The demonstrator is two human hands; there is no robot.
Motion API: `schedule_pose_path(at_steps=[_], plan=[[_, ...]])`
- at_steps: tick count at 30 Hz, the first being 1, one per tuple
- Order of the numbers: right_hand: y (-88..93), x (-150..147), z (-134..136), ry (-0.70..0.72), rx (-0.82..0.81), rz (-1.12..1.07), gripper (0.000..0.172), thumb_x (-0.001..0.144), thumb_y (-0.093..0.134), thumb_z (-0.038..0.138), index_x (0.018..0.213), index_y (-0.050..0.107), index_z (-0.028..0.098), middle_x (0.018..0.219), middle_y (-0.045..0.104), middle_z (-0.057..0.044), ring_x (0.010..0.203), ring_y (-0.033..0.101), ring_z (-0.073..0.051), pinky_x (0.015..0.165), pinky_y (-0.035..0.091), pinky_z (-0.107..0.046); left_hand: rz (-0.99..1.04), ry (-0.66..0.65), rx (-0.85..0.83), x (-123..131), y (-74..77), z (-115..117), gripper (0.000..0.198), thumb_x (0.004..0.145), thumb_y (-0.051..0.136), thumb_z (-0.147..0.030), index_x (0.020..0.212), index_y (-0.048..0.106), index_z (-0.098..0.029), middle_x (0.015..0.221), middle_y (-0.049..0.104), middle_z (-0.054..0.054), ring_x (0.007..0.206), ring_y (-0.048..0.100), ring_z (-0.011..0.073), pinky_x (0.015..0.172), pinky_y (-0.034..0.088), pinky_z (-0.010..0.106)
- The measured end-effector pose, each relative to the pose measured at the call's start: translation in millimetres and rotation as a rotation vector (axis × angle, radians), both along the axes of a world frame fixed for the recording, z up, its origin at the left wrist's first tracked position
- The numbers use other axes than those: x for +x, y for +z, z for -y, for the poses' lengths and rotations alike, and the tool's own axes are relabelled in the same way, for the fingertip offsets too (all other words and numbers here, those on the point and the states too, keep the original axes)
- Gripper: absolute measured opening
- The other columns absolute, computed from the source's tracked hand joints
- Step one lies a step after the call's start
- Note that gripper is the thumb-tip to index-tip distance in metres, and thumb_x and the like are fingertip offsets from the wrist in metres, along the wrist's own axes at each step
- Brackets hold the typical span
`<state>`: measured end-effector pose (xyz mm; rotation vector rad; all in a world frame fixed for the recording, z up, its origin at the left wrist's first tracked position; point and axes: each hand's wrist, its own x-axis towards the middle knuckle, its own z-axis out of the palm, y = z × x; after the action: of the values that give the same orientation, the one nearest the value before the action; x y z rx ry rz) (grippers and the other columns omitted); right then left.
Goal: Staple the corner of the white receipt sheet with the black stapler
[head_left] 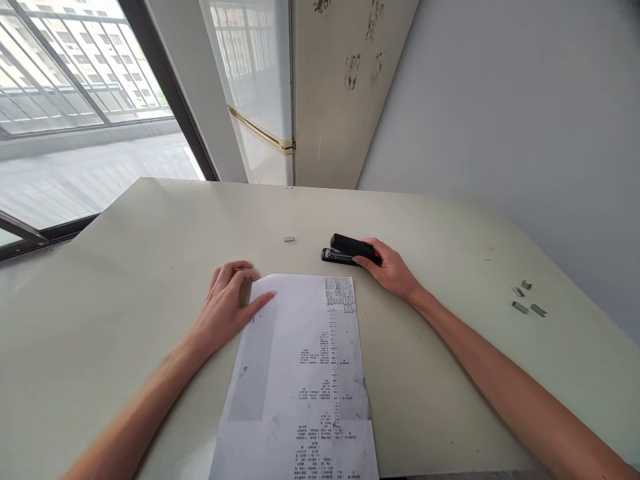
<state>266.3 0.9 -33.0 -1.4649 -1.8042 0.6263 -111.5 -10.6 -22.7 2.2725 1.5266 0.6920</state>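
My right hand [393, 267] is wrapped round the back end of a black stapler [350, 250], whose front points left and whose jaws stand apart. Just below it, a printed sheet of paper [295, 340] lies flat, its text upside down to me. Dense rows of what look like staples [340, 293] cover the sheet's top right corner. At the top left corner my left hand [230, 297] pinches the paper, thumb on top and fingertips partly hidden at the edge. The stapler and the sheet are slightly apart.
A short strip of staples [289, 239] lies beyond the paper. Several grey staple strip pieces [520, 307] are scattered at the right of the pale table [175, 233]. Behind the table stand a fridge [270, 80] and a grey wall [500, 100], with a window [75, 87] on the left.
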Motion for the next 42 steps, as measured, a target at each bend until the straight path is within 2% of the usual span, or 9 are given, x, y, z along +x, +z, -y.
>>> schedule_pose_path(at_steps=[8,11,13,16,20,24,27,34,42], plan=[[4.1,-19,-19,0.07,-0.014,-0.041,0.04,0.097,0.062,0.061,0.125,0.068,0.034,0.118,0.075,-0.002,0.106,0.066,-0.028,0.094,0.053,-0.043,0.003,-0.032,0.044,2,9.1,2,0.037,0.097,0.061,-0.06,0.091,0.057,-0.023,0.131,0.061,0.009,0.122,0.057,0.0301,0.098,0.05,0.044],[3.4,-17,-19,0.071,-0.033,-0.067,0.04,0.096,0.064,0.062,0.124,0.069,0.033,0.117,0.075,-0.002,0.106,0.066,-0.028,0.096,0.052,-0.044,0.014,-0.046,0.014,5,16.5,7,0.035,0.1,0.055,-0.056,0.088,0.052,-0.024,0.11,0.066,0.005,0.09,0.063,0.0209,0.08,0.05,0.034],[3.4,-16,-18,0.064,-0.057,-0.094,0.042,0.095,0.064,0.062,0.125,0.069,0.033,0.119,0.075,-0.003,0.107,0.066,-0.028,0.098,0.052,-0.045,0.025,-0.033,-0.052,6,20.8,10,0.034,0.102,0.053,-0.055,0.088,0.05,-0.024,0.086,0.062,-0.001,0.067,0.053,0.0157,0.066,0.045,0.03],[4.8,-15,-12,-0.001,-0.062,-0.216,0.045,0.096,0.062,0.064,0.127,0.067,0.03,0.13,0.071,-0.005,0.118,0.064,-0.028,0.103,0.05,-0.044,0.074,-0.003,-0.101,5,23.7,13,0.029,0.104,0.051,-0.052,0.093,0.048,-0.025,0.07,0.052,-0.006,0.056,0.041,0.0132,0.059,0.038,0.027],[8.0,-14,15,-0.203,-0.036,-0.347,0.045,0.1,0.055,0.063,0.124,0.065,0.027,0.137,0.068,-0.009,0.127,0.061,-0.026,0.107,0.048,-0.043,0.175,0.031,-0.088,4,21.7,15,0.024,0.104,0.052,-0.049,0.101,0.046,-0.026,0.067,0.049,-0.008,0.057,0.038,0.0128,0.057,0.036,0.025],[11.9,-14,58,-0.36,-0.066,-0.346,0.043,0.103,0.048,0.062,0.118,0.067,0.026,0.135,0.068,-0.01,0.121,0.062,-0.027,0.097,0.053,-0.042,0.302,0.066,-0.082,11,20.5,21,0.024,0.102,0.056,-0.049,0.102,0.047,-0.026,0.069,0.045,-0.007,0.055,0.038,0.011,0.052,0.033,0.023],[15.8,-16,90,-0.329,-0.078,-0.307,0.039,0.102,0.05,0.061,0.11,0.068,0.027,0.129,0.07,-0.01,0.111,0.066,-0.027,0.089,0.056,-0.041,0.373,0.071,-0.093,26,22.0,28,0.024,0.101,0.057,-0.048,0.101,0.048,-0.025,0.07,0.044,-0.007,0.053,0.036,0.0096,0.05,0.03,0.022],[26.4,-9,137,-0.194,-0.229,-0.367,0.035,0.098,0.061,0.06,0.11,0.069,0.028,0.117,0.077,-0.009,0.108,0.072,-0.028,0.095,0.059,-0.044,0.586,0.051,-0.191,76,24.5,42,0.027,0.101,0.058,-0.05,0.098,0.047,-0.025,0.069,0.055,-0.007,0.049,0.033,0.008,0.045,0.028,0.02],[30.7,35,150,-0.358,-0.246,-0.49,0.042,0.085,0.078,0.063,0.103,0.071,0.026,0.109,0.079,-0.01,0.102,0.075,-0.028,0.091,0.062,-0.044,0.701,-0.047,-0.282,130,28.2,44,0.029,0.102,0.059,-0.052,0.1,0.049,-0.024,0.072,0.06,-0.006,0.048,0.033,0.0069,0.043,0.026,0.019]])
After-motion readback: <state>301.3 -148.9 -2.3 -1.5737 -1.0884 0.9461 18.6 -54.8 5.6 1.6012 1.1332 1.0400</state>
